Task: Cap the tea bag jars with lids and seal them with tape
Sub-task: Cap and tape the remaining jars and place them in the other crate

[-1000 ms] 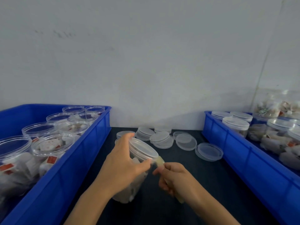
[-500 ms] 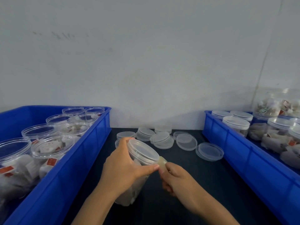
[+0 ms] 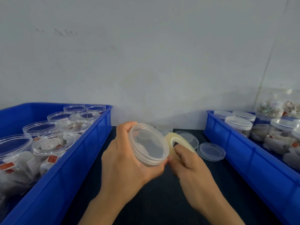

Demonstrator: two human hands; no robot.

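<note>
1. Left hand [image 3: 128,161]: grips a capped jar [image 3: 148,144], tilted, lid facing the camera, above the dark bench [image 3: 154,200].
2. Right hand [image 3: 186,161]: pinches a tape roll [image 3: 176,138] just beside the jar's lid rim.
3. Left blue bin [image 3: 68,172]: open jars of tea bags.
4. Right blue bin [image 3: 253,161]: capped jars.
5. Loose lids [image 3: 211,151]: on the bench behind the hands.
</note>
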